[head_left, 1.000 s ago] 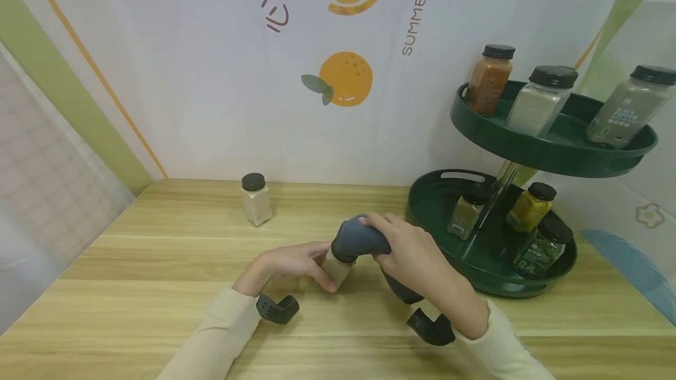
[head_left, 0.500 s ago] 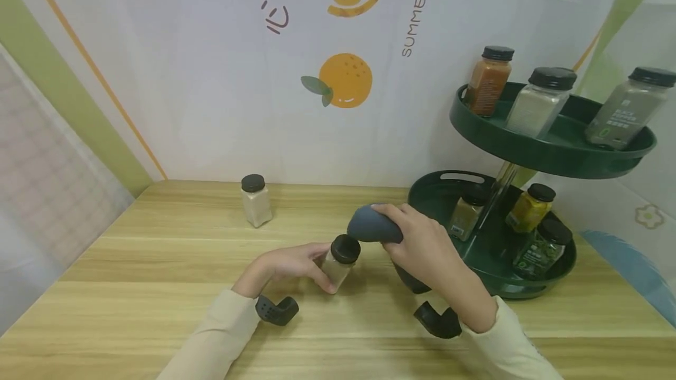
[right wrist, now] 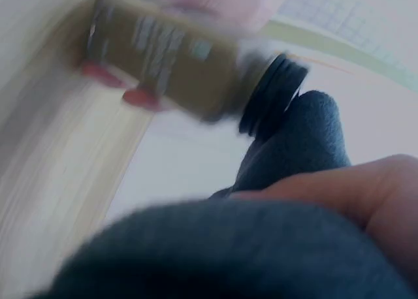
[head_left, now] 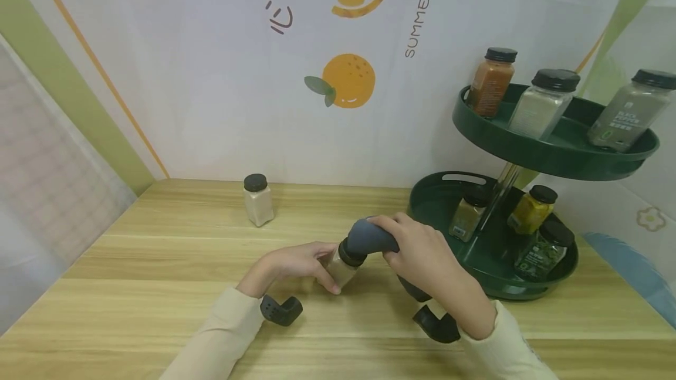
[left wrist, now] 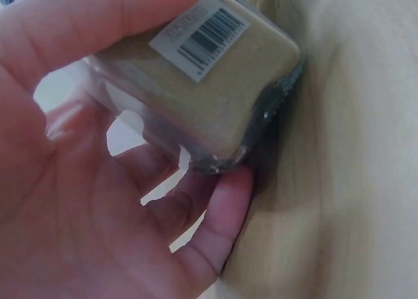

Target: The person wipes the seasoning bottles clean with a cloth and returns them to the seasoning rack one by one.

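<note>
A small jar of brownish powder (head_left: 343,273) is held low over the wooden table (head_left: 158,286), near its middle, by the left hand (head_left: 302,261). The thumb is laid along one side and the fingers are curled round the other; in the left wrist view, a gap is seen between palm and glass. A barcode label (left wrist: 201,43) is turned toward that camera. The jar is tilted, its black lid (head_left: 351,253) leant toward the right hand (head_left: 419,248). Whether the base is touched to the table cannot be told.

A dark blue-grey cloth (head_left: 371,237) is gripped in the right hand, bunched between thumb and fingers; its front end is pressed against the lid. A loose part is hung below the same hand. The label print is blurred in the right wrist view.

Behind and to the left, a second jar of pale powder (head_left: 259,207) is stood near the wall hanging (head_left: 211,104), well apart from both hands. At right, a two-tier green rack (head_left: 554,160) is placed; three jars are carried on the upper tier, three smaller ones on the lower. Cream sleeves (head_left: 222,333) are worn on both arms.
</note>
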Action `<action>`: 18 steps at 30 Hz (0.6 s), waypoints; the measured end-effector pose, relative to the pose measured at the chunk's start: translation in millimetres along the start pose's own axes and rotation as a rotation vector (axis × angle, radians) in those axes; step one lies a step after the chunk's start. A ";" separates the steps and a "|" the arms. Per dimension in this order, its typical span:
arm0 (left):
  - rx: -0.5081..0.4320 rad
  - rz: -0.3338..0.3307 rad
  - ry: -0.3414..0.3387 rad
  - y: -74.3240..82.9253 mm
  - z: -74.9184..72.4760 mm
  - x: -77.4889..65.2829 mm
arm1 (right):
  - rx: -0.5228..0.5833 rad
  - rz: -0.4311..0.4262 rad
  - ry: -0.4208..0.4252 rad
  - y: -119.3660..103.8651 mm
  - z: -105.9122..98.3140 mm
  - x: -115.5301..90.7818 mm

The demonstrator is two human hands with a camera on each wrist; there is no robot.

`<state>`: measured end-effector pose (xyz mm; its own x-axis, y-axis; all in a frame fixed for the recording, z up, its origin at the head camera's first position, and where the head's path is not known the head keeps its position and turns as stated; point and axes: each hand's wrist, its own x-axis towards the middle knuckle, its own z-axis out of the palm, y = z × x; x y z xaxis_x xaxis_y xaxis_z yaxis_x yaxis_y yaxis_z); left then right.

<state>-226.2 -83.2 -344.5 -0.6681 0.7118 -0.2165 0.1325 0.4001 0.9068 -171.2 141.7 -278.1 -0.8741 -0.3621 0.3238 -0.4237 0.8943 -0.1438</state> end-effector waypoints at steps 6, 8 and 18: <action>-0.005 0.016 -0.007 -0.7 0.8 0.6 | -0.169 0.029 0.019 10.9 2.2 2.6; -0.003 0.019 -0.007 -0.8 0.8 0.4 | -0.196 0.036 0.017 12.9 1.4 3.1; -0.023 0.027 -0.025 -0.1 -1.5 0.7 | 0.088 -0.076 0.007 -2.7 -8.8 -1.8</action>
<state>-227.8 -83.6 -344.2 -0.6463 0.7362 -0.2008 0.1333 0.3680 0.9202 -166.4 142.2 -270.1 -0.8369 -0.4263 0.3433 -0.5086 0.8374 -0.2002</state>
